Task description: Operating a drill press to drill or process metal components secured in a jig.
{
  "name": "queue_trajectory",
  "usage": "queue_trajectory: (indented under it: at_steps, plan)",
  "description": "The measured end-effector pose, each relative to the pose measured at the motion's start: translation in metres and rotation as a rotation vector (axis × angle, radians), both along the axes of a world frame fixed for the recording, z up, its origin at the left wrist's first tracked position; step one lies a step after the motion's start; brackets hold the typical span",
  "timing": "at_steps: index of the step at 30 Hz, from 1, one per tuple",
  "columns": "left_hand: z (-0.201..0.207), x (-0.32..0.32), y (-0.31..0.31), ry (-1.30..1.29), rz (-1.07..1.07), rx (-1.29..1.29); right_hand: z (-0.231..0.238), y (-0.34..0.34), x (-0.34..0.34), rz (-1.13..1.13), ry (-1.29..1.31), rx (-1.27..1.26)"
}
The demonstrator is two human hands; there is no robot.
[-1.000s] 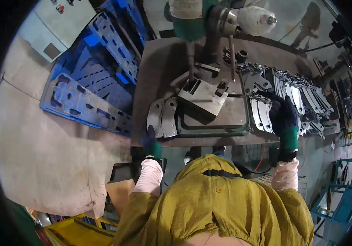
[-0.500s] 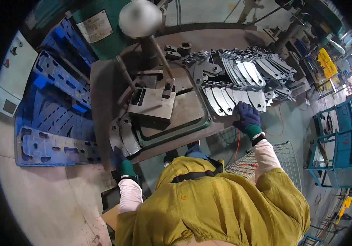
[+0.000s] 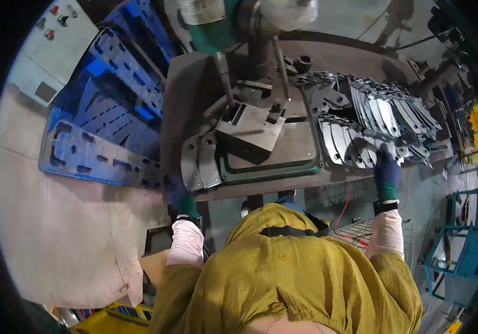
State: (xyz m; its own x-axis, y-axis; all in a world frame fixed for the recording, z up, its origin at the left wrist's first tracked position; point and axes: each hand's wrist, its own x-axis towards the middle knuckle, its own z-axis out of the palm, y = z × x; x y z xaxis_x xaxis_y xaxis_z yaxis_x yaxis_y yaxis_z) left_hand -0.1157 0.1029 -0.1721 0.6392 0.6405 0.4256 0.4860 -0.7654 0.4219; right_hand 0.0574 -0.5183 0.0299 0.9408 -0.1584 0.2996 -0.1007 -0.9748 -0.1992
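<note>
Two curved grey metal plates (image 3: 200,162) with holes lie side by side at the table's left front. My left hand (image 3: 177,192), in a dark blue glove with a green cuff, is at the table edge beside them; its fingers are blurred and dark. At the right, many curved metal plates (image 3: 342,146) lie overlapped in rows. My right hand (image 3: 387,168), gloved alike, has its fingers closed together on the end of a plate in the front row. Between the hands, a steel block fixture (image 3: 253,131) sits on the green-edged machine base (image 3: 272,172); neither hand touches it.
Two metal rods (image 3: 281,69) stand above the fixture. A metal ring (image 3: 303,63) lies behind the plates. Blue plastic pallets (image 3: 105,153) and a light control cabinet (image 3: 49,50) are at the left. A wire basket (image 3: 361,231), a red cord (image 3: 346,209) and a blue rack (image 3: 461,245) are at the right.
The view has shifted, so the table sits further right in it. My right hand has moved along the front row to the right, its fingers now closer together. The left stays by the two plates.
</note>
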Motion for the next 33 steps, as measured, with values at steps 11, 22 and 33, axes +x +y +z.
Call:
queue_trajectory:
  at_steps: [11, 22, 33]
  plan:
    - [0.146, 0.067, -0.134, -0.304, -0.840, -0.595, 0.080, 0.141, 0.007, 0.428, 0.645, 1.258]
    - [0.140, 0.041, -0.122, -0.003, -0.447, -1.679, 0.146, 0.260, 0.030, 1.034, 0.505, 1.121]
    - [0.127, 0.100, -0.118, -0.258, -0.058, -1.742, 0.290, 0.323, 0.023, 0.965, 1.373, 2.469]
